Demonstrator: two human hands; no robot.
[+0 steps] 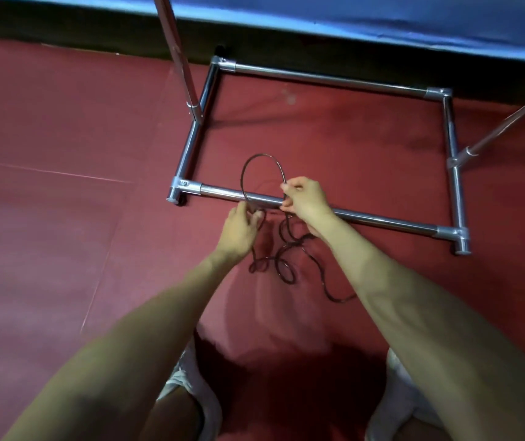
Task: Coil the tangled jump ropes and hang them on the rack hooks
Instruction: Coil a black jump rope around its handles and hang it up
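The right hand (pixel 305 198) fingers (pixel 290 186) pinch the dark jump rope (pixel 282 232), and the left hand (pixel 239 230) fingers curl around it beside them. Between the hands one loop stands up across the front bar of the rack (pixel 382 221). The rest lies tangled on the red floor (pixel 64 122) below the wrists.

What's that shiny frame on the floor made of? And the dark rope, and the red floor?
The frame looks like polished metal tubing, maybe chromed steel: it mirrors the light. The rope seems to be thin, glossy, plastic-coated cord: it holds springy loops. The floor looks like matte rubber or vinyl sheet, with a faint seam.
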